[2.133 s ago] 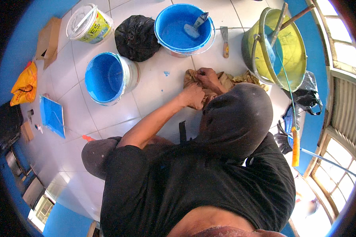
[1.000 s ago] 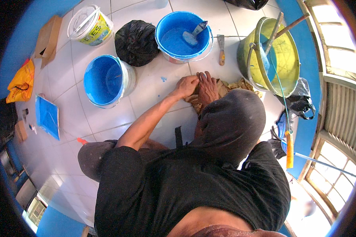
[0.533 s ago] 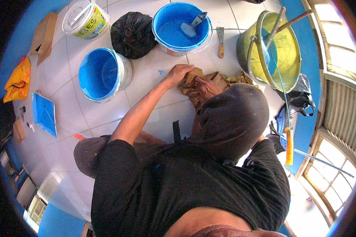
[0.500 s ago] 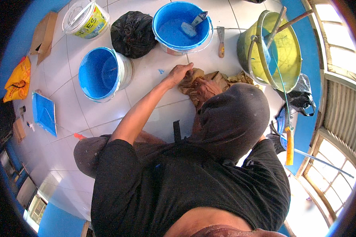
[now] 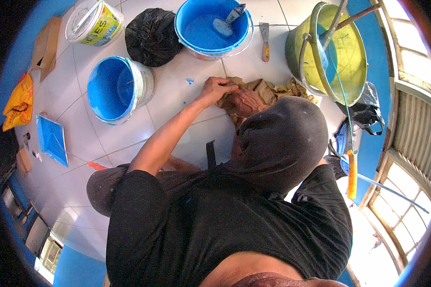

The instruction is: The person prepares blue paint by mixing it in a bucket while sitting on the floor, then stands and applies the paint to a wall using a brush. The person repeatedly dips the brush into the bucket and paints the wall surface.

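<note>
My left hand (image 5: 217, 91) reaches forward over the floor, its fingers bent and closed at the left end of a crumpled brown paper sheet (image 5: 285, 90). What the fingertips hold, if anything, does not show. Right beside them lies a patch of wrinkled bare skin (image 5: 246, 102), partly behind my raised knee in dark trousers. Whether it is my right hand or my foot I cannot tell. The right forearm passes out of sight behind that knee. Ahead of the paper, a scraper (image 5: 265, 43) with a yellowish handle lies on the tiles.
A blue-painted bucket (image 5: 181, 40) holds a paintbrush (image 5: 229, 21). Another blue-coated bucket (image 5: 148, 85) stands left, near a black plastic bag (image 5: 154, 37) and lidded tub (image 5: 111, 26). A yellow-green bucket (image 5: 357, 52) with sticks stands right. A blue paint tray (image 5: 52, 138) lies far left.
My left hand has turned slightly and its thumb has come down, with the fingers closer to the wrinkled skin. The whole view has shifted a little, moving the buckets up and left.
</note>
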Tool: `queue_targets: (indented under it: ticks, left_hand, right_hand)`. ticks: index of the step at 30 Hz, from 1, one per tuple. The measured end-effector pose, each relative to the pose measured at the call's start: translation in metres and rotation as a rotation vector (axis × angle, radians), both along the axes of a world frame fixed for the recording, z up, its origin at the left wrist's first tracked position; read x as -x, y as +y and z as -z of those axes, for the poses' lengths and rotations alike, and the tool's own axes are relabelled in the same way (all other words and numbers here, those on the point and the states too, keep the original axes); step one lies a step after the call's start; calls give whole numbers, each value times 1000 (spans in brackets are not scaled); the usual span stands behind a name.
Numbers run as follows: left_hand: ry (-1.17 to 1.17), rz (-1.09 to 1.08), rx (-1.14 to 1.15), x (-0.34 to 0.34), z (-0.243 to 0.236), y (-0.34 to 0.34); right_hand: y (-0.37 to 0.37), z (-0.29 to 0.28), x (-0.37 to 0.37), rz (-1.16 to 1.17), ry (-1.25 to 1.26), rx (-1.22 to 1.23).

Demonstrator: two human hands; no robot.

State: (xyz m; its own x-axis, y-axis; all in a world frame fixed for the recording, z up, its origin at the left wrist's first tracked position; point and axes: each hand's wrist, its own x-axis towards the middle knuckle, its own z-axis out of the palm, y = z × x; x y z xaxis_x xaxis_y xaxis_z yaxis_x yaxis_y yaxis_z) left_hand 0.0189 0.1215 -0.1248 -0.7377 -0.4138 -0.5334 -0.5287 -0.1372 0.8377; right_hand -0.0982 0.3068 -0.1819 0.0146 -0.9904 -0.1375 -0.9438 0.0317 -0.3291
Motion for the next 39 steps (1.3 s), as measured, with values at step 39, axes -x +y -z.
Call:
queue_targets:
  ticks: [39]
  left_hand:
    - [-11, -45, -217, -6, 26, -20]
  right_hand:
    - [17, 40, -4, -235, 300, 176]
